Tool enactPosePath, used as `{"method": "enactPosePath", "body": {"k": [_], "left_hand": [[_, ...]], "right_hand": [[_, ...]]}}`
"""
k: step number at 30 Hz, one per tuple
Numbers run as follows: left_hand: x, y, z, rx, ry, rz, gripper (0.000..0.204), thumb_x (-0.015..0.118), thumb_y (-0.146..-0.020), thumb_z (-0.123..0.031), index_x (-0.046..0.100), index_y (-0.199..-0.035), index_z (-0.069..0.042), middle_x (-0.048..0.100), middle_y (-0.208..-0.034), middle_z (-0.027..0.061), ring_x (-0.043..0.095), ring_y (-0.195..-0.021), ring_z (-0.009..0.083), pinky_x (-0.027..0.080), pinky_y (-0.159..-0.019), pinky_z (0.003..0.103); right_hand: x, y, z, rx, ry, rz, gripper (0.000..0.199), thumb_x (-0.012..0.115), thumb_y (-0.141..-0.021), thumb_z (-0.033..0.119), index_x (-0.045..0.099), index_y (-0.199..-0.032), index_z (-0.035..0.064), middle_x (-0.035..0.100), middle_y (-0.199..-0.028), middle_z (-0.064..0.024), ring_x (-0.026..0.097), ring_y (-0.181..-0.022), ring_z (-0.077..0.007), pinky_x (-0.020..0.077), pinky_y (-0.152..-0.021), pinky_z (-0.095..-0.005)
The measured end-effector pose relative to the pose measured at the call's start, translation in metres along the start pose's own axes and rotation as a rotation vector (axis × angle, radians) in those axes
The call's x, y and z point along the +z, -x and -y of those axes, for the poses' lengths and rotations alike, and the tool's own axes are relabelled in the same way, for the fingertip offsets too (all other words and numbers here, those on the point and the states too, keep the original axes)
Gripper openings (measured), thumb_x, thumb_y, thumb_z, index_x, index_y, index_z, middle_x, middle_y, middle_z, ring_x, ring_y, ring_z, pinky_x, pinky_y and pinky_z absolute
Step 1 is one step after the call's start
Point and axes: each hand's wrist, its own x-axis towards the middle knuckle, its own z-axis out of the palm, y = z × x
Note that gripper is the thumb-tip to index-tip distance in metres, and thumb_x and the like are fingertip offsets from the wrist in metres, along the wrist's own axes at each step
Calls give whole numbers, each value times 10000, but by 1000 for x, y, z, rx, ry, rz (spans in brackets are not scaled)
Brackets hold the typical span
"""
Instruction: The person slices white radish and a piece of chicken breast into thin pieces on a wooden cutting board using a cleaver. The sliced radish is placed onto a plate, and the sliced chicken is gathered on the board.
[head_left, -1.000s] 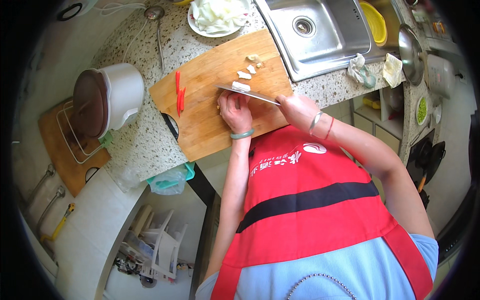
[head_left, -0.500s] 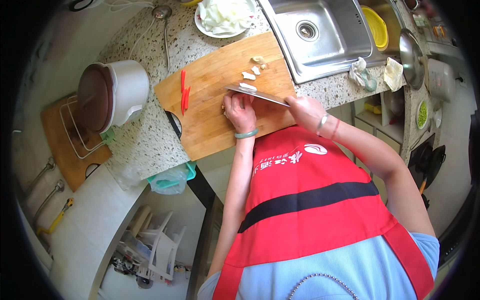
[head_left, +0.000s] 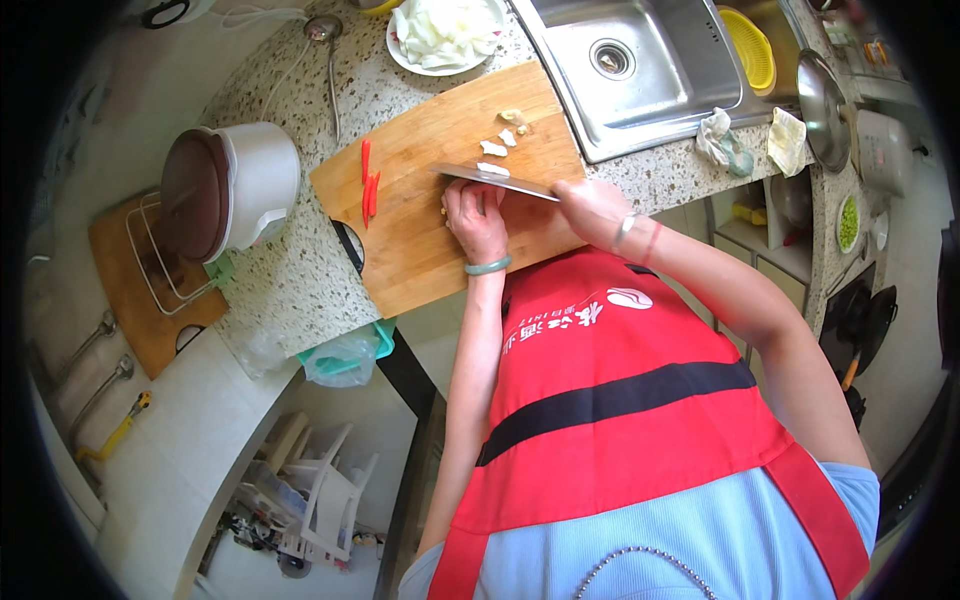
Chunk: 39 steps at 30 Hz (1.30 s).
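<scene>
1. The thin grey metal knife (head_left: 495, 181) has slid leftward along its length, by the look of a sawing cut; the loose pieces keep their layout, so this slice is probably unfinished.
2. The right hand (head_left: 597, 212) is closed firmly round the knife's handle end.
3. The left hand (head_left: 475, 220) has its fingers curled on the near side of the knife; whatever they cover is hidden, so I cannot tell what it grips.
4. Small, irregular white pieces (head_left: 492, 149) lie beyond the knife on the rectangular tan wooden chopping board (head_left: 420, 130), the nearest right beside the blade. They look pale, flattish and unevenly cut, with yellowish scraps (head_left: 512, 117) farther off.
</scene>
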Motion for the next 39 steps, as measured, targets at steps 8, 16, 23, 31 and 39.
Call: {"method": "enactPosePath", "body": {"k": [8, 16, 23, 31, 39], "left_hand": [[-5, 0, -6, -3, 11, 32, 101, 702, -802, -28, 650, -888, -37, 604, -1070, 92, 561, -1030, 284, 457, -901, 389], [-3, 10, -4, -67, 104, -40, 110, 708, -802, 16, 612, -852, -5, 537, -1105, 104, 551, -1000, 261, 510, -821, 345], [1, 13, 6, -44, 107, -40, 118, 678, -786, 78, 604, -842, 5, 549, -1059, 92, 567, -926, 245, 552, -735, 327], [0, 11, 6, -30, 29, -47, 105, 686, -797, 39, 604, -851, 1, 565, -1048, 107, 581, -923, 252, 540, -756, 352], [0, 8, 6, -69, 46, 9, 185, 703, -790, 26, 637, -962, 3, 552, -1039, 110, 586, -949, 273, 530, -774, 378]], "right_hand": [[-9, 32, -28, 32, -65, -88, 129, 566, -885, 148, 607, -918, 31, 642, -731, -215, 643, -716, -412, 517, -633, -504], [1, 42, -20, -63, -48, -119, 141, 538, -925, 171, 582, -937, 38, 636, -703, -194, 647, -672, -387, 517, -599, -494], [5, 44, -11, -12, -25, -20, 101, 536, -875, 103, 566, -914, 14, 641, -708, -207, 653, -669, -397, 517, -588, -496], [-5, 17, 7, 29, 23, 67, 91, 521, -844, 63, 579, -878, 1, 661, -733, -212, 672, -698, -393, 537, -612, -485], [2, -37, 38, -85, 14, 7, 130, 522, -857, 93, 601, -925, 16, 669, -735, -199, 683, -708, -374, 548, -626, -469]]}}
